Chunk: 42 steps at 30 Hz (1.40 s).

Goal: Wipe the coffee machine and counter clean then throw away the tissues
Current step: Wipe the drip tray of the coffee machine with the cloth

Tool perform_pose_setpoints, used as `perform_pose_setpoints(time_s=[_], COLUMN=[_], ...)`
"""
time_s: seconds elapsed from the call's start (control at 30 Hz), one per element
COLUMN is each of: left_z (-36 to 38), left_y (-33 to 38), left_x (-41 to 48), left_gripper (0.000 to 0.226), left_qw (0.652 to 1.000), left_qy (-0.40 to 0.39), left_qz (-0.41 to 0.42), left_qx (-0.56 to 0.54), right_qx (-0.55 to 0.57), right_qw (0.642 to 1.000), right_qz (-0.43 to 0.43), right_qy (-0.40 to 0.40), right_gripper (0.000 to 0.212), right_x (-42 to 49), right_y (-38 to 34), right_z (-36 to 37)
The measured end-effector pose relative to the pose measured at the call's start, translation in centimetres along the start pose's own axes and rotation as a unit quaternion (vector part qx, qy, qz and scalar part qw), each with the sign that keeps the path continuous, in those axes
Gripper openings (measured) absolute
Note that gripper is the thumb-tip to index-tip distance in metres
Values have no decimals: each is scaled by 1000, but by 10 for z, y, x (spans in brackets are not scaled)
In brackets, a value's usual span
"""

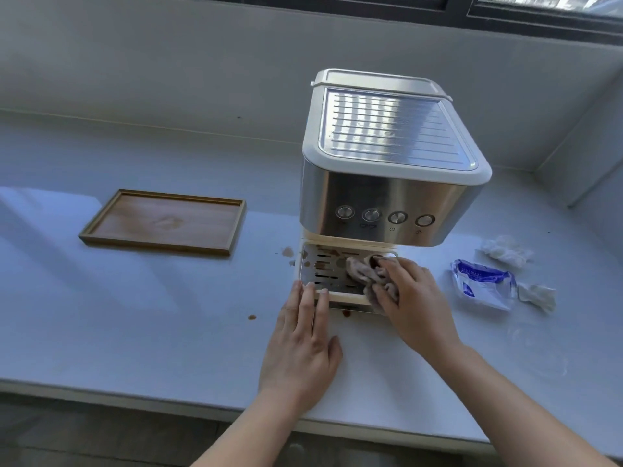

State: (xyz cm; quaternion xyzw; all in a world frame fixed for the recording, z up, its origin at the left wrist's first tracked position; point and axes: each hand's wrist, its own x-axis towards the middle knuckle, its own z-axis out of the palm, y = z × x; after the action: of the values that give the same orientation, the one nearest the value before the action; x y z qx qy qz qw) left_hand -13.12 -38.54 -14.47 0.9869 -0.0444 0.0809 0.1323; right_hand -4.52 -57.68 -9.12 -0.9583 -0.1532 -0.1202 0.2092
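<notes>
While hands (413,298) wipe, counter (151,315) lies open leftward.

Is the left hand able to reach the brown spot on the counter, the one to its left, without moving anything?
Probably yes. The left hand lies flat and holds nothing, its fingers on the drip tray's front edge. The brown spot sits on bare counter beside it, with nothing between.

White counter (135,315): coffee machine (391,170), tray (161,222), tissues (505,251)
</notes>
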Motion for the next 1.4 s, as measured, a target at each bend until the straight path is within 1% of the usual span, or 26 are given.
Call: perform_pose_setpoints(time_s=[0.07, 0.1, 0.2, 0.3, 0.4, 0.47, 0.5, 0.67, 0.8, 0.87, 0.97, 1.03, 1.13, 1.17, 1.23, 1.3, 1.4], left_z=[1, 2, 3, 1, 2, 1, 1, -2, -2, -4, -6, -5, -4, -5, -5, -4, -4], left_y=[0, -1, 0, 0, 0, 0, 0, 1, 2, 3, 3, 2, 1, 1, 1, 1, 1], left_x=[0, 0, 0, 0, 0, 0, -1, -1, 0, 0, -1, -1, 0, 0, -1, -2, 0], left_gripper=[72, 73, 73, 74, 75, 76, 76, 77, 77, 76, 75, 75, 75, 74, 74, 74, 75], left_qw=[1000, 1000, 1000, 1000, 1000, 1000, 999, 999, 1000, 999, 999, 999, 1000, 999, 999, 999, 999], left_qy=[-6, -9, -16, -17, -17, -20, -21, -26, -20, -19, -16, -16, -7, -6, 0, 3, 2], left_qz=[-3, -5, -8, -13, -11, -11, -12, -12, -12, -12, -7, -5, -5, -4, 2, 5, -3], left_qx=[5, 6, 11, 13, 16, 21, 22, 17, 20, 26, 33, 31, 29, 31, 35, 38, 32], right_qx=[33, 46, 44, 37, 51, 47, 40, 30, 27, 4, 24, 39, 13, 6, 1, -9, -40], right_qw=[998, 997, 998, 999, 998, 996, 997, 999, 997, 997, 996, 997, 998, 996, 991, 992, 998], right_qz=[54, 68, 46, 21, 45, 69, 67, 22, 74, 78, 80, 58, -43, -73, -110, -105, -27], right_qy=[8, 10, 7, 4, -4, -7, -8, -16, -16, -26, -36, -28, -38, -52, -77, -72, -43], right_gripper=[40, 40, 40, 41, 38, 36, 36, 42, 30, 28, 27, 26, 38, 39, 30, 18, 11], right_x=[12, 16, 6, -12, 5, 17, 17, -19, 1, 20, 26, 14, -2, -1, 2, 3, 8], right_y=[6, 4, -8, -2, 4, -2, -7, 2, 11, 0, -14, -20, -31, -33, -29, -13, 10], right_z=[-1, 0, 2, -2, -3, -1, 0, -10, -7, -2, 1, 2, 4, 4, -2, -9, -14])
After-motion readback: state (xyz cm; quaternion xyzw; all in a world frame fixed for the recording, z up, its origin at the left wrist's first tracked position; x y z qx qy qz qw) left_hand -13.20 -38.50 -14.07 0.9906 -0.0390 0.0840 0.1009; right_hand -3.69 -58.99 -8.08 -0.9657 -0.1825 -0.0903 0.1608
